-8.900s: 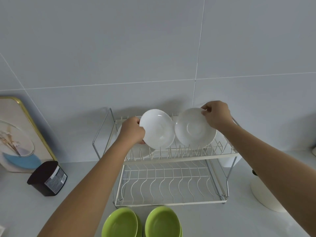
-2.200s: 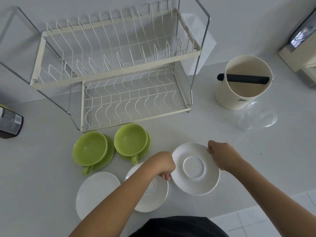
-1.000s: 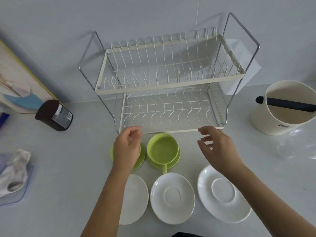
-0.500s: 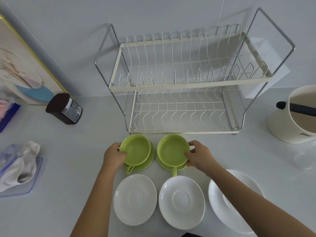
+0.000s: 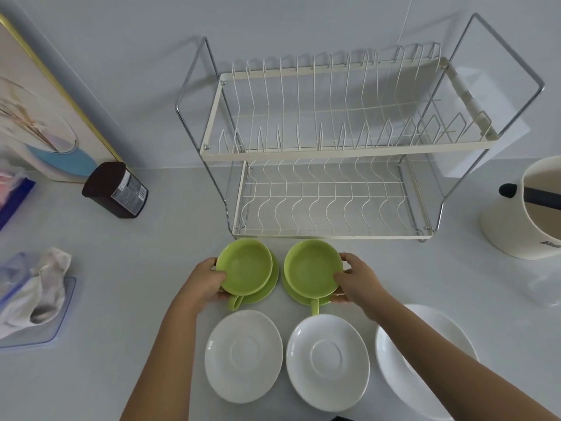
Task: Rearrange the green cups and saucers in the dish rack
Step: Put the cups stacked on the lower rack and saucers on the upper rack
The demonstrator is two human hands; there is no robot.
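Note:
Two green cups stand on green saucers on the counter, just in front of the two-tier wire dish rack [image 5: 349, 145], whose tiers hold nothing. My left hand [image 5: 205, 282] grips the left green cup [image 5: 247, 267] at its left rim; the left saucer [image 5: 271, 285] shows beneath it. My right hand [image 5: 356, 282] grips the right green cup [image 5: 311, 270] at its right rim, fingers reaching down to the right saucer [image 5: 296, 294]. Both cup handles point toward me.
Three white saucers [image 5: 244, 355] [image 5: 328, 361] [image 5: 391, 357] lie in a row nearest me. A dark jar [image 5: 117, 191] lies left of the rack, a cream container [image 5: 528, 214] with a black bar at right, a cloth on a clear tray [image 5: 33, 299] at far left.
Both hands came down from in front of the rack and took hold of the green cups. Since half a second ago their grips have tightened slightly; the cups stay on the saucers.

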